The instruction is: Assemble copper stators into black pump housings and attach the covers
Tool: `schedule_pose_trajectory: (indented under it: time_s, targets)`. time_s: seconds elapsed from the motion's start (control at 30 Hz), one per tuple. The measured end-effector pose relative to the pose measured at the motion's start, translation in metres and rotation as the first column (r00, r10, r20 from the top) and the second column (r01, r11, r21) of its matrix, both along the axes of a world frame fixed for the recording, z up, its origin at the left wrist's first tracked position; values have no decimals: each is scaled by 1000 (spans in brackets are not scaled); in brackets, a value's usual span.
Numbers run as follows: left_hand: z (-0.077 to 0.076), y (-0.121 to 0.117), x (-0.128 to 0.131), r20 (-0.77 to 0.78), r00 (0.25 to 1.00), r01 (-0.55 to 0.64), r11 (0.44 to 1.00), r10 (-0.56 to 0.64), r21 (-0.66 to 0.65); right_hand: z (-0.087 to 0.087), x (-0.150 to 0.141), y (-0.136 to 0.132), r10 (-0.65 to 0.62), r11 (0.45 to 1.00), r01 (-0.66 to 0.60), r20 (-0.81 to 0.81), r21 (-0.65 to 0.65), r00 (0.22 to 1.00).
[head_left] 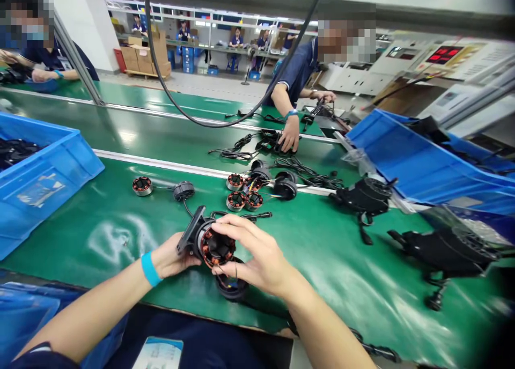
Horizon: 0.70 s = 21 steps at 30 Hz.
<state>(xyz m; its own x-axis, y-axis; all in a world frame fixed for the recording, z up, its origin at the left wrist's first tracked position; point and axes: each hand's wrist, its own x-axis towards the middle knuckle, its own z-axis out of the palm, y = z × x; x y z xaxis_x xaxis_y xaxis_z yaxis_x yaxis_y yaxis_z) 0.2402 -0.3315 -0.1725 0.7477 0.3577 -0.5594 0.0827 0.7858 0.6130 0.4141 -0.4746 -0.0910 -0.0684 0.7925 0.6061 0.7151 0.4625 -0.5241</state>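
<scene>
My left hand (174, 255), with a blue band at the wrist, is closed on a black plastic housing (192, 234) held tilted above the green mat. A motor stator (206, 246) with copper windings sits against the housing's open end. Thumb and fingers of my right hand (257, 253) grip the stator's rim from the right. Just below hangs or lies a round black part (231, 289), with wires showing inside; my right hand partly hides it. Beyond my hands lie several more stators (235, 200) beside black round caps (285, 188) with cables.
A blue bin (48, 176) of black parts stands left, another blue bin (410, 154) right. Black assemblies (446, 248) lie on the right of the green mat (314, 262). Across the bench, a co-worker's hand (290, 134) touches black cabled parts. A cable (169, 98) loops down from above.
</scene>
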Motion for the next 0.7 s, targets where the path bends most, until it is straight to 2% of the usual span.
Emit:
schedule_pose_trajectory:
  time_s: [0.1,0.13,0.2,0.27,0.33,0.4,0.43,0.5,0.53,0.6,0.63,0.67,0.7]
  targets:
    - [-4,-5,-1,-24,1000,15,1000,-15,-17,-5,-3,1,-98,995,100,-82,18,992]
    - [-6,-7,-1,-27,999,22,1000,-22,-17,-6,-3,1,-75,997,75,-94,-4,993]
    - [-10,-10,0,-32,998,45,999,-45,-5,-9,-1,2,43,996,-51,-116,-66,992]
    - [-15,-11,0,-43,996,76,997,-75,29,-13,0,3,120,989,-131,-142,-73,983]
    - [-18,-6,-2,-55,995,89,993,-85,78,-21,-2,4,77,997,-80,-171,-9,982]
    - [-16,5,-8,-60,998,45,954,-28,296,-31,-7,5,-18,1000,20,-179,11,984]
    - [-14,11,-13,-52,998,-9,892,36,451,-36,-9,6,-64,998,63,-169,-7,984]
    - [-6,21,-25,2,992,-88,689,124,720,-44,-14,9,-124,990,116,-122,-75,985]
    - [-1,23,-31,37,995,-87,586,97,805,-47,-15,11,-147,985,137,-96,-102,984]
    - [7,19,-40,51,995,-13,394,-87,919,-50,-17,15,-198,976,192,-47,-106,979]
    - [9,13,-41,16,984,29,249,-175,968,-50,-19,17,-232,970,229,-29,-86,972]
    - [10,6,-41,-25,978,44,91,-206,995,-51,-21,19,-269,962,268,-15,-53,963]
    - [9,-1,-38,-44,984,36,-51,-171,998,-51,-23,20,-302,953,302,-7,-11,953]
